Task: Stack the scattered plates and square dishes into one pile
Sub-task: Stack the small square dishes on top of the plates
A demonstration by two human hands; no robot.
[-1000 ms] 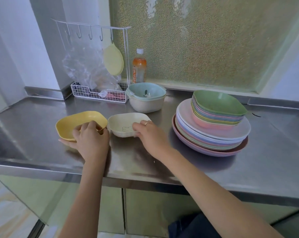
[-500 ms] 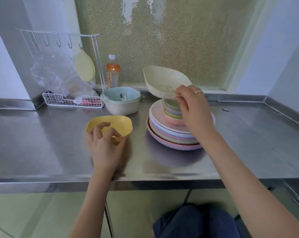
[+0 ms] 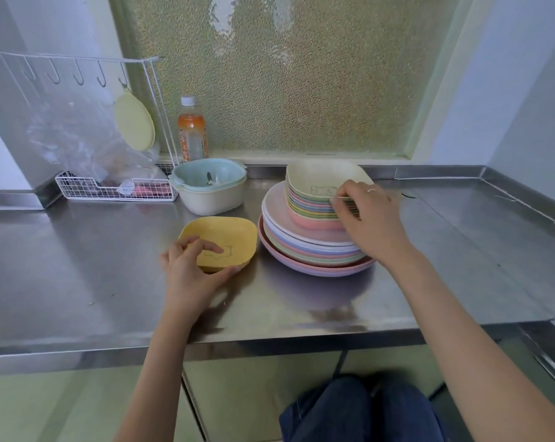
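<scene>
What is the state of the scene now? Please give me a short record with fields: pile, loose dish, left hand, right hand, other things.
pile: round plates at the bottom, square dishes on them, cream dish on top
loose dish: yellow dish on the counter, left of the pile, apart from it
left hand: left hand grips the yellow dish at its near edge
right hand: right hand pinches the near rim of the cream dish
other things: bowl, bottle, wire rack at the back

Right hand (image 3: 370,218) pinches cream dish (image 3: 320,183) atop pile; left hand (image 3: 193,269) grips yellow dish (image 3: 228,239).
</scene>
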